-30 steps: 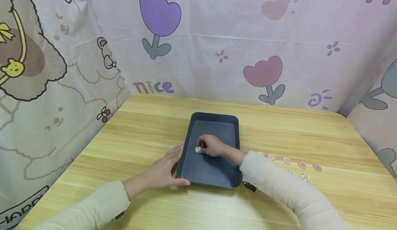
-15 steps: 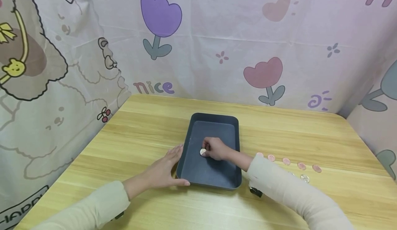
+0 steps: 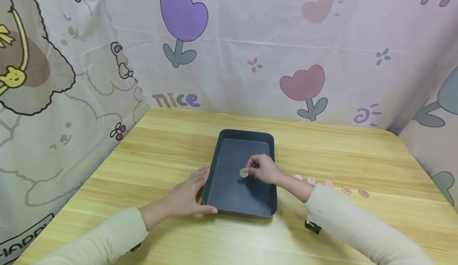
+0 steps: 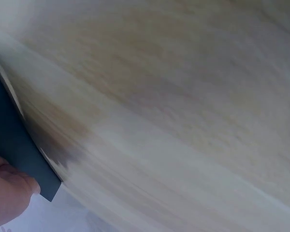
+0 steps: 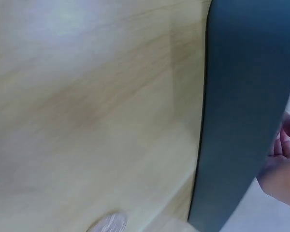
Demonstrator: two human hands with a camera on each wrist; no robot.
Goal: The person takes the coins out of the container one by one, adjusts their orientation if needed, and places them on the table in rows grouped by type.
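A dark grey rectangular plastic tray sits mid-way on the light wooden surface. The left hand lies against its left wall; the right hand is inside it, pinching a small round silver coin. A row of small round pink coins lies right of the tray.

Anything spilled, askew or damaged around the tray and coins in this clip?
Nothing stands out. The dark tray sits flat on the table, the left hand rests on its side, the right hand pinches a coin over it, and the other coins lie in a row.
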